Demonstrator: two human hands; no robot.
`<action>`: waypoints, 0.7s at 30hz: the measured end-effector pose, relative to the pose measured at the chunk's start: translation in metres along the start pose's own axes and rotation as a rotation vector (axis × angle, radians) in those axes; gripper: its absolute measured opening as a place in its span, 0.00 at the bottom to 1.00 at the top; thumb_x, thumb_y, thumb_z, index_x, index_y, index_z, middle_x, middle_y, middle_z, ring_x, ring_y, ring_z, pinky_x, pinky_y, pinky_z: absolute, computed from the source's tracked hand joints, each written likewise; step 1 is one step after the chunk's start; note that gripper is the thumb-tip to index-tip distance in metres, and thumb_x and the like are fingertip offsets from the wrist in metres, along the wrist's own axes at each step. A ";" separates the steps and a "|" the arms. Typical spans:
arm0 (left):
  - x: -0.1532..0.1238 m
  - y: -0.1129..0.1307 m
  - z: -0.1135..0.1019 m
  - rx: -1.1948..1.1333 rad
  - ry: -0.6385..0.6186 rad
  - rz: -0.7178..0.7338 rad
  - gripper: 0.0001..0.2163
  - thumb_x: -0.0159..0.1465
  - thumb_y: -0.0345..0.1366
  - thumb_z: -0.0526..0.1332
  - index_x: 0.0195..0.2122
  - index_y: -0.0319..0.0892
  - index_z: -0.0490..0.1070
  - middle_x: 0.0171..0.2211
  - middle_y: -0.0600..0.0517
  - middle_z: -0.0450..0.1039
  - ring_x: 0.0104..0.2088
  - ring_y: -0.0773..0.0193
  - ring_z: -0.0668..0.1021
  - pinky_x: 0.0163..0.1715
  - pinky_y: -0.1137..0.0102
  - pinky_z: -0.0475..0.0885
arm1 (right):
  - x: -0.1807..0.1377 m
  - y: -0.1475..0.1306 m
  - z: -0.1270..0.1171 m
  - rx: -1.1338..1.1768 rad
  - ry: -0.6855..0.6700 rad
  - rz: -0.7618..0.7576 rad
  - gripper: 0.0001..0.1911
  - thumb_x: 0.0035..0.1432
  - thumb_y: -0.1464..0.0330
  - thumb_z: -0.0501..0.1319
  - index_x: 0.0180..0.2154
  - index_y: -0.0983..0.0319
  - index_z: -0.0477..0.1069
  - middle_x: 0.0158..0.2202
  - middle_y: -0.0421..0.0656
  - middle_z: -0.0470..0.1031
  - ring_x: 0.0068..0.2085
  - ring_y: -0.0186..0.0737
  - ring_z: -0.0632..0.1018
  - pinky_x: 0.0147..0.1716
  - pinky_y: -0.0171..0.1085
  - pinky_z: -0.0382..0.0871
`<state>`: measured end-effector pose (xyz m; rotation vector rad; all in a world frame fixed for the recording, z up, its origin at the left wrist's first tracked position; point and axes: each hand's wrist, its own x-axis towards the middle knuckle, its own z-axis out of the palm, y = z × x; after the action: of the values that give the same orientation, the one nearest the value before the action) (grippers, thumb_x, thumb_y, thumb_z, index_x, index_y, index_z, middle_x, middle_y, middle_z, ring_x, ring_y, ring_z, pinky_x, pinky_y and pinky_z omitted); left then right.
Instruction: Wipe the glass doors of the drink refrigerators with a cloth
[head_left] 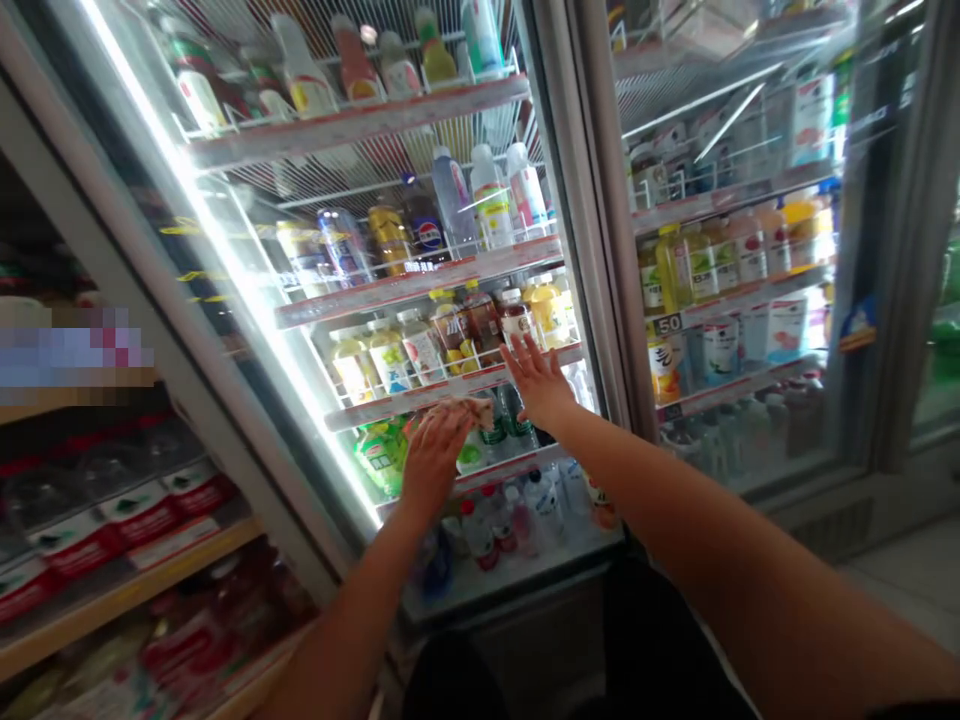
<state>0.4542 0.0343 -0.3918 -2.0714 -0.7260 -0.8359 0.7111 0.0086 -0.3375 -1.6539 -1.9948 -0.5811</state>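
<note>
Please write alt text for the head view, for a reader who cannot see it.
A person's two bare hands reach toward a lit drinks cooler: the left hand has a crumpled cloth at its fingers, and the right hand is spread open beside it. Bottles line the shelves; another cooler stands to the right.

There was one left hand, one right hand, one crumpled cloth, one Pepsi bottle, at least seven bottles on the top visible shelf, at least seven juice bottles on the third, two dark-clad knees.
</note>
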 end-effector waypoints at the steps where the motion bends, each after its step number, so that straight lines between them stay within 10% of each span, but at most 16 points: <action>1: -0.003 0.000 0.000 0.015 0.022 -0.033 0.29 0.66 0.25 0.53 0.68 0.51 0.60 0.63 0.49 0.69 0.68 0.54 0.65 0.66 0.53 0.63 | 0.000 0.000 0.000 -0.002 -0.002 -0.001 0.72 0.43 0.66 0.78 0.73 0.61 0.29 0.74 0.47 0.21 0.74 0.54 0.30 0.70 0.62 0.36; 5: -0.014 0.005 0.003 0.058 0.108 -0.212 0.27 0.67 0.26 0.52 0.68 0.47 0.60 0.64 0.45 0.68 0.67 0.51 0.64 0.65 0.52 0.63 | 0.001 0.001 0.002 -0.002 0.009 -0.005 0.72 0.43 0.66 0.78 0.73 0.61 0.27 0.73 0.47 0.20 0.73 0.54 0.29 0.70 0.62 0.37; 11: -0.033 0.024 0.012 -0.003 -0.103 0.064 0.29 0.64 0.23 0.54 0.66 0.48 0.64 0.61 0.49 0.72 0.63 0.53 0.70 0.62 0.57 0.67 | 0.001 0.002 0.004 0.006 0.016 -0.010 0.73 0.42 0.66 0.78 0.73 0.61 0.28 0.74 0.47 0.21 0.74 0.54 0.30 0.70 0.63 0.38; 21: -0.028 0.033 0.014 0.000 -0.121 0.066 0.27 0.63 0.23 0.55 0.61 0.49 0.70 0.61 0.51 0.72 0.62 0.53 0.71 0.58 0.58 0.69 | 0.001 0.002 0.007 -0.002 0.040 -0.012 0.72 0.43 0.66 0.78 0.73 0.62 0.29 0.74 0.48 0.22 0.74 0.55 0.32 0.70 0.62 0.37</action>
<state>0.4647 0.0216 -0.4346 -2.1480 -0.7185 -0.6783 0.7127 0.0139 -0.3429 -1.6200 -1.9770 -0.6162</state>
